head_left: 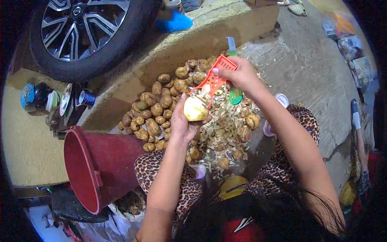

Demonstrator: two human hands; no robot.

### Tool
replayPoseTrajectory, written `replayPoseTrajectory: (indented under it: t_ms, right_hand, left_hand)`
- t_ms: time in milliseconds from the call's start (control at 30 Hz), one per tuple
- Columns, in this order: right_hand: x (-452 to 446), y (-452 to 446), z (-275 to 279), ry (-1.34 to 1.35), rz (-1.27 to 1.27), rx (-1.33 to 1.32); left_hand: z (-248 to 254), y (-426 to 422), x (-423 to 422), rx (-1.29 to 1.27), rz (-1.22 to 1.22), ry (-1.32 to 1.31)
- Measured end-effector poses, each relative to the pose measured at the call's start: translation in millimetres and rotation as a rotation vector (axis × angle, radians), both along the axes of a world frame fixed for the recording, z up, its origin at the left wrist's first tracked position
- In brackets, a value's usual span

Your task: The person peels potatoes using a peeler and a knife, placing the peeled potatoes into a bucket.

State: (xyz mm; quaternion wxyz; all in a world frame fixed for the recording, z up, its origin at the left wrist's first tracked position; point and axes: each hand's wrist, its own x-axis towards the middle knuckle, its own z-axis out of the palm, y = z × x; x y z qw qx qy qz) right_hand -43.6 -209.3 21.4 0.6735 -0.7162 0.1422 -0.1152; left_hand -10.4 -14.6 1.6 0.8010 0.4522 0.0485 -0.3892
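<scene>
In my left hand (180,122) I hold a peeled, pale yellow potato (196,109), the fingers curled under it. My right hand (241,75) grips an orange plastic peeler (219,76) with a slotted, perforated body. The peeler's forked end is at the top of the potato, where a pale strip shows; I cannot make out whether the blade touches. Behind my right hand shows a tool with a green end (235,97) and a grey-blue tip (231,43); whether I hold it too is hidden. Below lie thick pale peelings (225,131).
Many unpeeled brown potatoes (153,127) are heaped against a concrete step (213,38). A dark red bucket (115,161) lies tipped at the left, its mouth facing left. A car wheel (76,32) stands on the step. Plastic bags (342,26) lie at far right.
</scene>
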Motion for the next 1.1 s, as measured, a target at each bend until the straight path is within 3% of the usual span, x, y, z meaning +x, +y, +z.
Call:
replayPoseTrajectory:
  t_ms: [67, 200, 300, 433, 600, 700, 733, 767, 867, 900, 933, 1000, 1100]
  right_hand:
    - [1, -4, 0, 0.042, -0.025, -0.069]
    - [6, -40, -13, -0.162, -0.38, -0.561]
    - [2, -44, 5, 0.007, -0.329, -0.354]
    - [-7, -20, 12, -0.146, -0.237, -0.79]
    - [-2, -34, 9, -0.014, -0.139, -0.461]
    - [-2, -12, 18, 0.049, 0.003, 0.204]
    - [-7, 0, 24, 0.055, 0.051, 0.309]
    - [-7, 8, 20, 0.052, 0.149, 0.334]
    - [-7, 12, 10, 0.112, 0.107, 0.374]
    - [-4, 1, 10, 0.115, 0.028, 0.267]
    - [1, -17, 3, 0.076, -0.025, 0.295]
    - [3, -27, 7, 0.045, -0.09, 0.425]
    - [-13, 10, 27, 0.058, 0.105, 0.45]
  left_hand:
    - [-3, 0, 2, -0.023, -0.042, 0.001]
    - [-3, 14, 5, -0.084, -0.102, 0.041]
    - [1, 25, 5, -0.04, -0.113, -0.013]
    - [-2, 26, 6, -0.202, -0.245, -0.169]
    - [-8, 32, 8, 0.147, -0.299, -0.538]
    - [1, 31, 8, 0.36, -0.319, -0.835]
    - [1, 31, 7, 0.352, -0.304, -0.835]
    - [0, 31, 6, 0.343, -0.29, -0.836]
    - [-10, 35, 10, 0.26, -0.275, -0.845]
    - [-13, 37, 11, 0.224, -0.269, -0.849]
    - [6, 29, 2, -0.001, -0.258, -0.642]
    - [6, 30, 5, 0.014, -0.261, -0.7]
    - [4, 33, 8, 0.158, -0.26, -0.827]
